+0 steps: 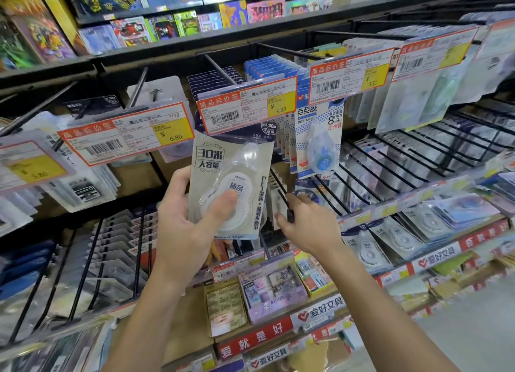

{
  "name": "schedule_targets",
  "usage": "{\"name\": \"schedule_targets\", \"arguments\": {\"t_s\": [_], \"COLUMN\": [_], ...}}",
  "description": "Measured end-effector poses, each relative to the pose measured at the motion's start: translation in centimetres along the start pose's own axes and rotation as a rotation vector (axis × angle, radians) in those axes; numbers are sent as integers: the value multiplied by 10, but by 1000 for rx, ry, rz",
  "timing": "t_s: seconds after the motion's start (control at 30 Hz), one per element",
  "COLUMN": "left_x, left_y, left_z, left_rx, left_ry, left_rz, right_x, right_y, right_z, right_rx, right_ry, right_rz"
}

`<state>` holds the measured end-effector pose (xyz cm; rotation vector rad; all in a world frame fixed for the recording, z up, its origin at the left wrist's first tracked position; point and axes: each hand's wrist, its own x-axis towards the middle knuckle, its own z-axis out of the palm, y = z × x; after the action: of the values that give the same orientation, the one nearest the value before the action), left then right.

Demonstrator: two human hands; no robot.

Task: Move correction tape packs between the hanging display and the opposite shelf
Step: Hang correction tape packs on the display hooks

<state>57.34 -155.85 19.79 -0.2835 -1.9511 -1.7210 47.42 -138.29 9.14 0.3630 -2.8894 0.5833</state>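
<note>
Holding one correction tape pack [231,188] upright in my left hand [184,221], I had my thumb pressed across its clear blister and my other fingers curled behind the card, so the pack sat just in front of the hanging display [278,137], below the price tag [246,104] marked 5.80. My right hand [303,227] reached toward a bare black hook [278,188] in the row below, fingers loosely bent around its tip and touching it; I could not tell whether they truly gripped the hook or only steadied it, and they held no pack. As I judged it, the job was at an early or middle stage: this single pack was off its peg and in my grasp, while many more hung in rows behind the tags, dark-carded ones [217,79] on the peg above and blue dot tape packs [317,143] just to the right. The opposite shelf was not in view, so I could not say how many packs had reached it. What seemed left was either to slide this pack onto the hook my right hand touched or to carry it across, and then deal with the rest.
</note>
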Motion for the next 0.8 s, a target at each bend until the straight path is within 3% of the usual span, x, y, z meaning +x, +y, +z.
{"name": "schedule_targets", "arguments": {"t_s": [0.2,0.53,0.8], "left_x": [10,15,5], "left_y": [5,13,8], "left_z": [11,31,30], "left_rx": [5,-25,-102], "left_ry": [-40,102,85], "left_rz": [20,-13,-100], "right_x": [1,2,4], "right_y": [0,2,3], "right_z": [3,6,11], "right_rx": [35,56,40], "right_ry": [32,60,66], "right_rz": [15,19,36]}}
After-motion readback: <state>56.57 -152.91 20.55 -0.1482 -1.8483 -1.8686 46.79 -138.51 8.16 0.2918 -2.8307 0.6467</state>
